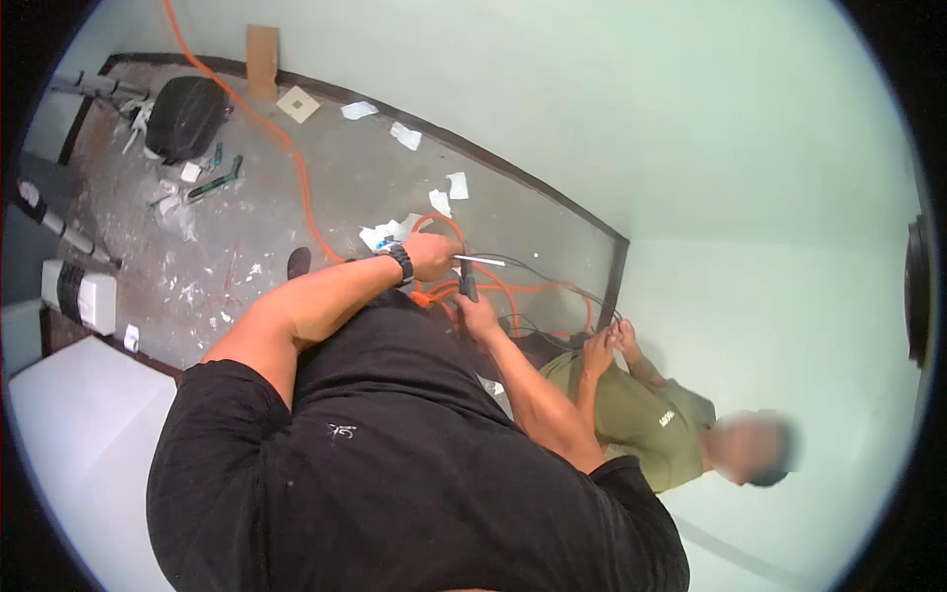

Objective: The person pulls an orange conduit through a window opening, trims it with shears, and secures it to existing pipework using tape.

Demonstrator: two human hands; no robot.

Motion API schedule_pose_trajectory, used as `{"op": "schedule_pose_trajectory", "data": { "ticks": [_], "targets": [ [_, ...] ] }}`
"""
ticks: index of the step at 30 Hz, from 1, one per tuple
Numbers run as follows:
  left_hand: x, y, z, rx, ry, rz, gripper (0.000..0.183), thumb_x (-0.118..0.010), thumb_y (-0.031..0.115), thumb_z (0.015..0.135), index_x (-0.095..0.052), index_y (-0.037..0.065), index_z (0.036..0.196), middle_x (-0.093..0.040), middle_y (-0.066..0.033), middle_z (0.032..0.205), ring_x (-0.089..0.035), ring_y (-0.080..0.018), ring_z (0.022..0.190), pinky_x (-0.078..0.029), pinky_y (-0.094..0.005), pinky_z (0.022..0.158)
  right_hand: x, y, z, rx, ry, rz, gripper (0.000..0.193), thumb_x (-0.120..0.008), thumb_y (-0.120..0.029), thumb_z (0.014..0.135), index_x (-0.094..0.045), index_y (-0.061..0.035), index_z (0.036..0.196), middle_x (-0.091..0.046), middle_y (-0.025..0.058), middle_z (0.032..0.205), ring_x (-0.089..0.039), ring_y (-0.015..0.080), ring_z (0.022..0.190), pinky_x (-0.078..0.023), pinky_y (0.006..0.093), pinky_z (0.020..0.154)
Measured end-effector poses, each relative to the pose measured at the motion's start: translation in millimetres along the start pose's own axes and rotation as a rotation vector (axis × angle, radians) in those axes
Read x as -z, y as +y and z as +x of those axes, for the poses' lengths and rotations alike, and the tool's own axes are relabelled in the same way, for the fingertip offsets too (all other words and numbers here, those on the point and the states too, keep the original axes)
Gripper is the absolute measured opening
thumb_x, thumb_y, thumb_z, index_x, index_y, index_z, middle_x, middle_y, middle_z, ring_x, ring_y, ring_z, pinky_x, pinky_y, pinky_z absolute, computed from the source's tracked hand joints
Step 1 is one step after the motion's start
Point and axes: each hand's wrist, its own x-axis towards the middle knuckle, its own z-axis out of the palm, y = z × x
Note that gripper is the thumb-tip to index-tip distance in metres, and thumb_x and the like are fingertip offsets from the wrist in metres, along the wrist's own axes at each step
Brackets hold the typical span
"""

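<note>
My left hand (434, 257), with a dark watch on its wrist, is closed in front of my body. A thin white strip (483, 260) sticks out from its fingertips to the right. Just below, my right hand (479, 318) grips a short dark handle-like piece (468, 284) that points up toward the left hand; its exact kind is too small to tell. Dark cables (538, 274) run from beside my hands to a co-worker's hands (610, 341) on the right. Loops of orange cord (510, 296) hang or lie around and behind my hands.
A co-worker in a green shirt (631, 419) is close on my right. Orange cord (301, 178) crosses the grey floor (261, 217). Paper scraps (405, 136), a dark bag-like object (185, 118), a green-handled tool (217, 180) and a cardboard strip (262, 61) lie toward the walls.
</note>
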Motion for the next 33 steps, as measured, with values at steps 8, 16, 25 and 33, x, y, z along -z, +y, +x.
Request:
{"op": "schedule_pose_trajectory", "data": {
  "ticks": [8,16,25,33],
  "targets": [
    [0,-4,-5,-0.163,0.268,0.072,0.017,-0.057,0.022,0.097,-0.065,0.012,0.107,-0.069,-0.011,0.102,-0.068,-0.036,0.097,-0.053,-0.0518,0.075,-3,-25,-35,0.025,-0.092,0.241,0.042,-0.064,-0.026,0.1,-0.047,-0.0093,0.135,-0.063,0.0049,0.094,-0.062,0.0142,0.083,-0.051,0.0328,0.074],
    [-1,-14,-1,-0.022,0.183,-0.325,0.028,-0.057,0.032,0.099,-0.066,0.007,0.107,-0.07,-0.0219,0.097,-0.065,-0.0446,0.097,-0.05,-0.0537,0.081,20,-12,-49,0.357,0.072,-0.244,0.065,-0.062,-0.02,0.096,-0.039,-0.0061,0.155,-0.066,0.0098,0.114,-0.063,0.021,0.101,-0.05,0.0347,0.093],
    [12,6,11,-0.024,0.229,-0.305,0.026,-0.058,0.028,0.099,-0.057,0.003,0.106,-0.067,-0.0236,0.09,-0.065,-0.0458,0.089,-0.049,-0.0513,0.077,20,-17,-58,0.252,-0.015,0.141,0.07,-0.061,-0.015,0.093,-0.039,-0.0075,0.159,-0.059,0.0096,0.134,-0.055,0.0192,0.118,-0.043,0.032,0.104],
    [23,19,2,-0.089,0.163,-0.329,0.024,-0.068,0.022,0.091,-0.066,0.003,0.107,-0.069,-0.0155,0.085,-0.066,-0.0329,0.08,-0.051,-0.0428,0.076,29,-48,-75,-0.011,-0.105,0.383,0.066,-0.06,-0.016,0.093,-0.042,-0.0098,0.156,-0.061,0.0064,0.122,-0.056,0.0179,0.108,-0.045,0.0316,0.095]
  ]
}}
